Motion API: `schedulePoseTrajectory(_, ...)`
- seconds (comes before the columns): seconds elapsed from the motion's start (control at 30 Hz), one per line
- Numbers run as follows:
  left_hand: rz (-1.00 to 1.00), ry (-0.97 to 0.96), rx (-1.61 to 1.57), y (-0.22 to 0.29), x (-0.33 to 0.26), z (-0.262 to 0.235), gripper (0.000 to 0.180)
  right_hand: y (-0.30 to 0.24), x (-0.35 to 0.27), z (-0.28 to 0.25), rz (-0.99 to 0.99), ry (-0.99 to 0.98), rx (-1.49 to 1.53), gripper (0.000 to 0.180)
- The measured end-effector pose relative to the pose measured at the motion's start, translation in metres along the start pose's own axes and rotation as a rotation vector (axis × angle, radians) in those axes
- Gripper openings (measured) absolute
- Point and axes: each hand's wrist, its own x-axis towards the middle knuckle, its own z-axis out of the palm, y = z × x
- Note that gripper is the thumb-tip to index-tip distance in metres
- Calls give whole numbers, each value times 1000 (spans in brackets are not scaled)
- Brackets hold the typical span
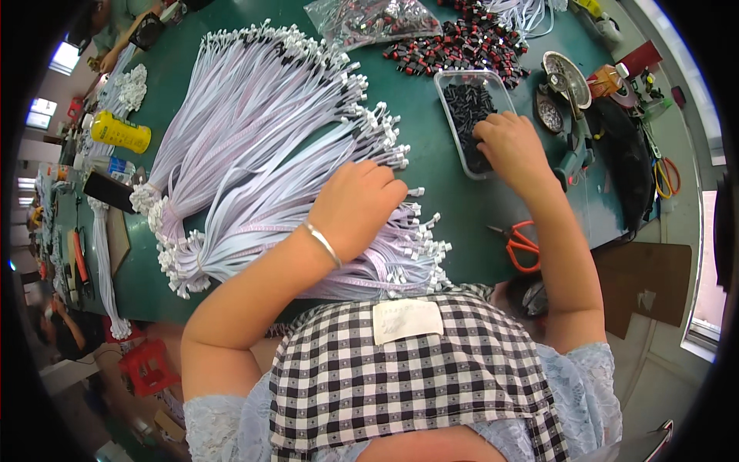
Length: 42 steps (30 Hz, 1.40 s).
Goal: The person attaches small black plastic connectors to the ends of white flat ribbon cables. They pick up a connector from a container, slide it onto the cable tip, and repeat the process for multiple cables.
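A large fan of white flat cables (254,138) with small white plugs at their ends covers the left and middle of the table. My left hand (358,208), a silver bangle at its wrist, rests on the cables near their right ends. Its fingers are curled, and one cable's white plug sticks out beside the fingertips. My right hand (514,150) reaches over the rim of a clear plastic box (486,174) with small black tube-like pieces (466,104) in it. The fingertips are bent together among the pieces; what they pinch is hidden.
Red-and-black small parts (462,46) lie heaped behind the box, beside a clear plastic bag (373,21). Orange-handled scissors (523,246) lie right of the cables. Metal dishes (567,77) and a green tool (573,158) stand at right. A yellow bottle (119,132) lies at left.
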Motion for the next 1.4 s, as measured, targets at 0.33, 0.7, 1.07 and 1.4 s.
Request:
schedulePoseTrajectory(0.33,-756,-153,-1162,4,-11,-7,18,4,7,-4,56,63,257,6)
schedulePoseTrajectory(0.7,-786,-51,-1396,-1,-13,-2,12,-43,-13,-37,-35,67,788,10)
schedulePoseTrajectory(1.07,-788,-25,-1403,4,-12,-7,12,-103,-22,-4,450,17,1833,14)
schedulePoseTrajectory(1.4,-795,-39,-1456,-1,-13,-6,13,-100,-21,-8,450,21,1840,13)
